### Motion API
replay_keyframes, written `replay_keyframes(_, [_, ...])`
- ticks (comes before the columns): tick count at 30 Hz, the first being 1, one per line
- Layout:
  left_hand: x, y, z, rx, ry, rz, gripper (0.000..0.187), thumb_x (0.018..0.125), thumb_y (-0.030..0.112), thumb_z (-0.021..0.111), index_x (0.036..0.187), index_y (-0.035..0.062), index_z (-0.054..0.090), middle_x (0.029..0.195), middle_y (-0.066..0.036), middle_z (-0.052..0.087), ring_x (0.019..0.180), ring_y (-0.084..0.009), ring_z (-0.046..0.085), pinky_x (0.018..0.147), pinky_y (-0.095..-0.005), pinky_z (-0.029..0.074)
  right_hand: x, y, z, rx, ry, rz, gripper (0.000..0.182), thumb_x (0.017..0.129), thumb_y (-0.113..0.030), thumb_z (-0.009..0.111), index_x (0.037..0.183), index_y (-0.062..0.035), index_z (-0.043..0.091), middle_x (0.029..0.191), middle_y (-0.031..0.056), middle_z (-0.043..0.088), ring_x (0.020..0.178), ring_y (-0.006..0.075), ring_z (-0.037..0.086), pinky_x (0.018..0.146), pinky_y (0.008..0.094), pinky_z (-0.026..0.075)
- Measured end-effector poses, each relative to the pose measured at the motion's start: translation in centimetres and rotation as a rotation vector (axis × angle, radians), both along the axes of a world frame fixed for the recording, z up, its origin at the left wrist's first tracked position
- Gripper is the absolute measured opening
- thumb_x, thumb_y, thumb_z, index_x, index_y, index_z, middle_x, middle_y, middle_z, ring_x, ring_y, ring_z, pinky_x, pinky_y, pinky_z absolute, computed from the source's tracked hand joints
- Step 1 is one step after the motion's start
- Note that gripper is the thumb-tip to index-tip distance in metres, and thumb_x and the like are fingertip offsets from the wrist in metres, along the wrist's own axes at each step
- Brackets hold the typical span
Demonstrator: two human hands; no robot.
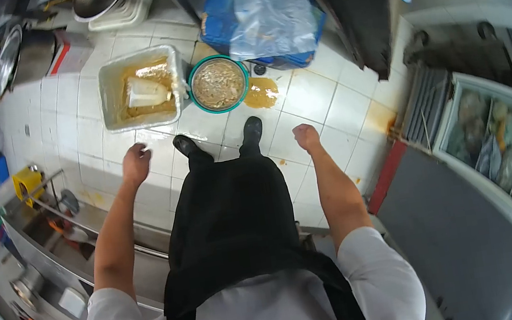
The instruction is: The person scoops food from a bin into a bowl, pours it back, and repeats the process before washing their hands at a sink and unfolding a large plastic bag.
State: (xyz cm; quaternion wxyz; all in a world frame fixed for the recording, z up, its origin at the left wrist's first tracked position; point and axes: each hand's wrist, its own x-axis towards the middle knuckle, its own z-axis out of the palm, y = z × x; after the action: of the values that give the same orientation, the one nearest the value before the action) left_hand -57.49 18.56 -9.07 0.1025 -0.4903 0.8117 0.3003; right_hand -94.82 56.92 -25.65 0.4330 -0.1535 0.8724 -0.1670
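Note:
My left hand point(137, 163) hangs over the tiled floor below the white tub, touching nothing, its fingers loosely curled and partly apart. On the other side, my right hand point(307, 136) is closed above the tiles, with nothing visible in it. The white tub point(106, 96) holds brownish liquid and a pale plastic container point(146, 91) lying inside. Right beside it stands a round green-rimmed basin point(218, 83) full of a pale, lumpy mass. A brown puddle point(261, 93) spreads on the floor at the basin's right. Both hands are apart from these things.
My black shoes point(252, 131) stand just below the basin. Clear plastic sheeting point(274, 15) lies over something blue behind. A steel sink counter point(50, 247) runs along the left. To the right are a grey panel point(456, 216) and a glass-topped cabinet point(506, 149) with bagged items.

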Motion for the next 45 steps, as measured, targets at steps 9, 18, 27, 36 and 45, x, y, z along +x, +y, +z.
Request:
replay_keyframes(9, [-7.9, 5.0, -26.1, 0.254, 0.016, 0.115, 0.026, 0.081, 0.027, 0.057, 0.084, 0.0029, 0.066, 0.091, -0.021, 0.064, 0.089, -0.0391, 0.061, 0.079, -0.045, 0.048, 2.5, -17.3, -17.6, -0.125, 0.14, 0.166, 0.035, 0.09, -0.035, 0.049, 0.087, -0.0064, 0.068, 0.087, 0.019, 0.067, 0.087, 0.0346, 0.064, 0.078, 0.0428, 0.049])
replay_keyframes(18, [-10.6, 3.8, -44.9, 0.023, -0.096, 0.244, 0.019, 0.084, 0.019, 0.052, 0.082, 0.0072, 0.067, 0.087, -0.016, 0.066, 0.086, -0.0344, 0.064, 0.076, -0.0439, 0.051, -0.6, -23.2, -28.3, 0.067, 0.345, 0.43, 0.035, 0.089, -0.032, 0.053, 0.081, 0.0005, 0.062, 0.09, 0.0232, 0.065, 0.087, 0.038, 0.062, 0.079, 0.044, 0.048])
replay_keyframes(27, [-10.8, 3.5, -43.6, 0.153, 0.036, 0.575, 0.031, 0.085, 0.031, 0.054, 0.087, 0.0029, 0.068, 0.092, -0.02, 0.066, 0.091, -0.0369, 0.061, 0.083, -0.0457, 0.046, -0.8, -24.1, -27.4, 0.106, 0.323, 0.467, 0.035, 0.09, -0.03, 0.05, 0.075, -0.0009, 0.063, 0.084, 0.0223, 0.065, 0.083, 0.0391, 0.062, 0.077, 0.043, 0.048])
replay_keyframes(36, [-11.3, 3.7, -43.6, 0.164, 0.04, 0.512, 0.035, 0.086, 0.032, 0.055, 0.072, 0.0011, 0.066, 0.078, -0.018, 0.066, 0.081, -0.0359, 0.063, 0.08, -0.0451, 0.047, -2.3, -23.1, -28.7, 0.11, 0.249, 0.468, 0.043, 0.09, -0.038, 0.049, 0.074, -0.0005, 0.064, 0.086, 0.0222, 0.065, 0.084, 0.0391, 0.061, 0.078, 0.0456, 0.047])
replay_keyframes(45, [-11.2, 4.2, -45.8, -0.081, -0.055, 0.316, 0.029, 0.084, 0.025, 0.053, 0.067, 0.0067, 0.067, 0.071, -0.014, 0.066, 0.074, -0.0291, 0.065, 0.072, -0.0426, 0.051, -2.4, -23.0, -29.9, 0.027, 0.387, 0.584, 0.044, 0.092, -0.036, 0.049, 0.072, -0.0003, 0.064, 0.076, 0.0202, 0.064, 0.078, 0.0365, 0.061, 0.075, 0.042, 0.045])
